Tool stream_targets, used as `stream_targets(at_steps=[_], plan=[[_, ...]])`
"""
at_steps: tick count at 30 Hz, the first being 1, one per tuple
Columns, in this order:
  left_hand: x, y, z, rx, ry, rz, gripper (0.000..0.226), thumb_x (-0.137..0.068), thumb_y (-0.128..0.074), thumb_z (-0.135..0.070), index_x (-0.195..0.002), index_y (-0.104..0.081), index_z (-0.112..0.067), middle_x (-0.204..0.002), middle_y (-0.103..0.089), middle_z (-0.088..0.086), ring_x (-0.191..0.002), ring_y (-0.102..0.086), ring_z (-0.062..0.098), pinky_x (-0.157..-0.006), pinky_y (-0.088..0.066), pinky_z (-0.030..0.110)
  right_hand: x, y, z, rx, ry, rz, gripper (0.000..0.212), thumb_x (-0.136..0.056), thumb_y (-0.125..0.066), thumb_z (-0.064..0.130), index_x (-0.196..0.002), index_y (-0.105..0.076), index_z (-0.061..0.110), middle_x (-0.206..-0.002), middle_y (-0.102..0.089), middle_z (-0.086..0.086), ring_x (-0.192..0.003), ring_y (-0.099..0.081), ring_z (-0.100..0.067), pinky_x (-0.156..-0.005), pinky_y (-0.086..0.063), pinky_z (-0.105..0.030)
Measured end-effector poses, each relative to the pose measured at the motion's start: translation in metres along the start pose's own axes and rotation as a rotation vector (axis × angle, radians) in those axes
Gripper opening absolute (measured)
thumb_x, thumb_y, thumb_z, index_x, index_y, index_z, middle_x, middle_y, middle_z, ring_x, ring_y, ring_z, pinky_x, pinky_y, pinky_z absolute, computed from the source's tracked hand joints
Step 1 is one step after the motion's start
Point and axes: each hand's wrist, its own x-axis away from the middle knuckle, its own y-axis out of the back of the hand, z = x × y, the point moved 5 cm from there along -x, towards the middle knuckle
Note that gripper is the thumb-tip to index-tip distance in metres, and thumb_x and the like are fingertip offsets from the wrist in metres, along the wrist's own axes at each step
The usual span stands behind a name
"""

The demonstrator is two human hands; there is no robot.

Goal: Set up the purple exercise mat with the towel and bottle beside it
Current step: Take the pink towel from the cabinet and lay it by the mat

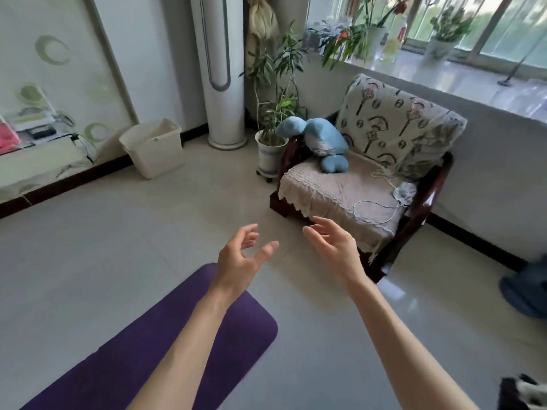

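The purple exercise mat (124,356) lies flat on the tiled floor at the lower left, its rounded far end near the middle of the view. My left hand (241,255) hovers above that far end, fingers spread and holding nothing. A little to its right, my right hand (334,247) is also open and empty, raised over bare floor in front of the armchair. No towel or bottle is visible near the mat.
A cushioned wooden armchair (364,184) with a blue plush toy (319,140) stands ahead on the right. A white bin (154,147), a tall white standing unit (222,69) and a potted plant (270,152) line the far wall. A dark blue object (525,288) sits at the right edge.
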Motion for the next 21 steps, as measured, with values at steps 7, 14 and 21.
stream_targets(at_steps=[7,14,21], plan=[[-0.087,-0.079,-0.028,0.022,-0.029,0.039,0.059,-0.071,-0.070,-0.050,-0.123,-0.053,-0.028,-0.115,-0.060,-0.008,-0.109,-0.056,0.002,-0.090,-0.045,0.020,-0.099,0.065,-0.023,-0.001,-0.008,-0.039,0.039,-0.087,-0.067,0.034,-0.122,-0.062,0.019,-0.105,-0.072,-0.004,-0.093,-0.067,-0.010,-0.072,-0.045,-0.005],[-0.204,-0.119,-0.031,0.041,-0.020,0.004,0.056,-0.066,-0.067,-0.052,-0.117,-0.053,-0.032,-0.112,-0.061,-0.009,-0.105,-0.057,0.002,-0.091,-0.046,0.022,-0.223,0.075,-0.031,-0.010,0.001,-0.011,0.034,-0.087,-0.067,0.029,-0.119,-0.063,0.018,-0.099,-0.070,0.002,-0.083,-0.063,0.002,-0.071,-0.047,-0.005],[-0.362,-0.119,-0.021,0.114,0.061,-0.116,0.056,-0.063,-0.069,-0.054,-0.114,-0.054,-0.035,-0.109,-0.062,-0.012,-0.101,-0.058,-0.002,-0.086,-0.044,0.018,-0.399,0.033,-0.020,0.011,0.035,0.128,0.032,-0.088,-0.066,0.026,-0.119,-0.062,0.018,-0.087,-0.068,0.015,-0.076,-0.063,0.011,-0.073,-0.048,-0.007]])
